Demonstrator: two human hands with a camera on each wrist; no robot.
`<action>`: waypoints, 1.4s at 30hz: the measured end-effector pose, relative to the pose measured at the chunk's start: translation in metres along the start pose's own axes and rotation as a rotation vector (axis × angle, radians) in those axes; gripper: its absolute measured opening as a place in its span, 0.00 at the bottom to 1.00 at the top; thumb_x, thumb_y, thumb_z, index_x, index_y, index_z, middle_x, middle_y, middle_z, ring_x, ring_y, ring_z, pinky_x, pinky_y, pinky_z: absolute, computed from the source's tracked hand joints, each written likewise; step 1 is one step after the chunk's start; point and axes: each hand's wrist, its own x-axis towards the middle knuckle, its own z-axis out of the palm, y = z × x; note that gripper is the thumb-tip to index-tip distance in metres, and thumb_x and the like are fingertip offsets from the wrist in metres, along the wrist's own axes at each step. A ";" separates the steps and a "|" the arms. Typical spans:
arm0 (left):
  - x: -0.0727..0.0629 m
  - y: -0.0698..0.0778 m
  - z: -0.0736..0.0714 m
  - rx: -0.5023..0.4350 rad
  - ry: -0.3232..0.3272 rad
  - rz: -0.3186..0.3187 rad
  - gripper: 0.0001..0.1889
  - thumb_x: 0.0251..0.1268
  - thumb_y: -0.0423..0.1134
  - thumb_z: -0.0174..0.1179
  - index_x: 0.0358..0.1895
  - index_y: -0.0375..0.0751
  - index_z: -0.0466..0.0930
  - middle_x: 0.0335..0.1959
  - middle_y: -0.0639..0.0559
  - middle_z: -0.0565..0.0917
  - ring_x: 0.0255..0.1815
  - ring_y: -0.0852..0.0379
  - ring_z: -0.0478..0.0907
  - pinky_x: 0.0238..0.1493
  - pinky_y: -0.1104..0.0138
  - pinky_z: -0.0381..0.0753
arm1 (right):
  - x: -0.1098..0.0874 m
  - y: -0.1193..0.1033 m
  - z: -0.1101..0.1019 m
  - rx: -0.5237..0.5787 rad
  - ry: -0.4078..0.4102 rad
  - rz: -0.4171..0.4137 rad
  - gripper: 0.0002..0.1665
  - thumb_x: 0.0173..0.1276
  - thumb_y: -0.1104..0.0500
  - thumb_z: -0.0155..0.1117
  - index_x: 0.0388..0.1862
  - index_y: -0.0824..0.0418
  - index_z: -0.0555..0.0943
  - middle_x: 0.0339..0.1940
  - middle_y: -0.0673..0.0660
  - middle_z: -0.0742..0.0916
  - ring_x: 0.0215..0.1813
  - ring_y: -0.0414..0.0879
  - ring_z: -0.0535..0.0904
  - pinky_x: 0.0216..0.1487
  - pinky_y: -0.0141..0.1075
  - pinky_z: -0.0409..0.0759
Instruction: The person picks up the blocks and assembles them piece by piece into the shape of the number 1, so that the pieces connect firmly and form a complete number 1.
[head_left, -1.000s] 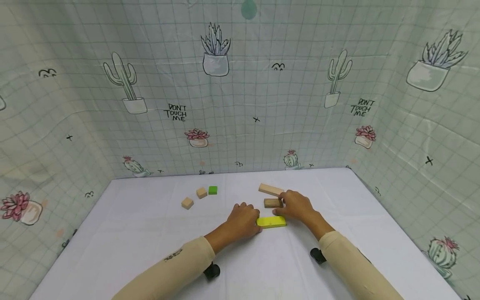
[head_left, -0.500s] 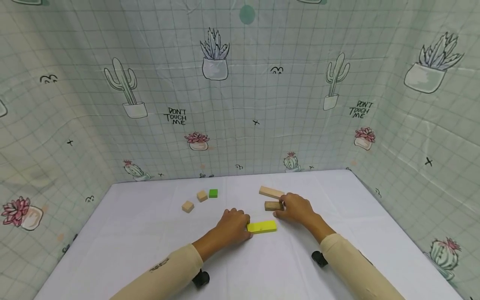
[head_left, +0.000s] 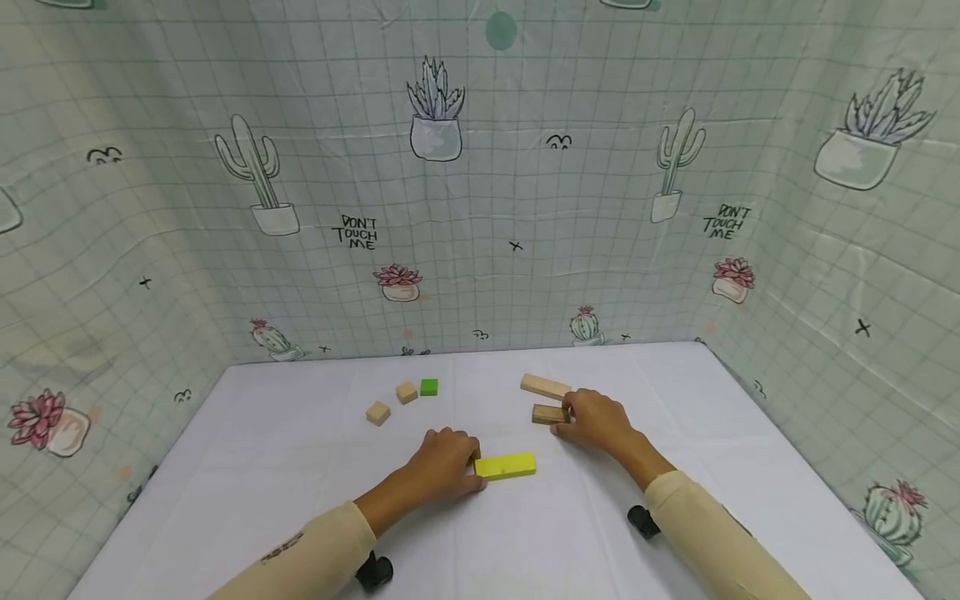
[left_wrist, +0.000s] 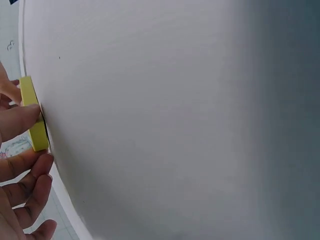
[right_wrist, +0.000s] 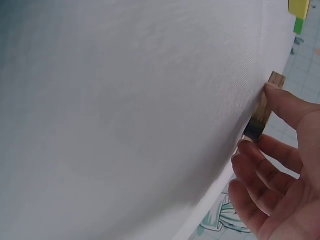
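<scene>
A yellow rectangular block [head_left: 507, 466] lies on the white table, its left end pinched between the thumb and fingers of my left hand [head_left: 441, 463]. In the left wrist view the thumb presses the side of this yellow block [left_wrist: 36, 131]. Farther back on the right, my right hand [head_left: 597, 418] grips a short brown wooden block [head_left: 547, 413] by its right end. The right wrist view has the thumb on the brown block [right_wrist: 263, 110], with fingertips at its dark end. Just behind the right hand lies a longer pale wooden block [head_left: 544, 385].
Two small pale wooden cubes, the nearer cube [head_left: 378, 412] and the farther cube [head_left: 407, 392], sit at the back left. A green block [head_left: 429, 387] stands beside them. A patterned cloth [head_left: 480, 183] hangs behind the white table [head_left: 285, 467].
My left hand has drawn the yellow block left and toward me, away from the right hand. The right hand stays at the brown block, nearly still.
</scene>
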 end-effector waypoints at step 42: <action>-0.081 -0.047 -0.020 -0.105 -0.075 0.041 0.16 0.51 0.50 0.75 0.37 0.46 0.84 0.27 0.66 0.76 0.32 0.65 0.68 0.44 0.60 0.67 | -0.008 -0.008 0.004 -0.023 -0.022 0.014 0.22 0.59 0.42 0.75 0.28 0.58 0.79 0.21 0.49 0.80 0.23 0.43 0.73 0.24 0.37 0.70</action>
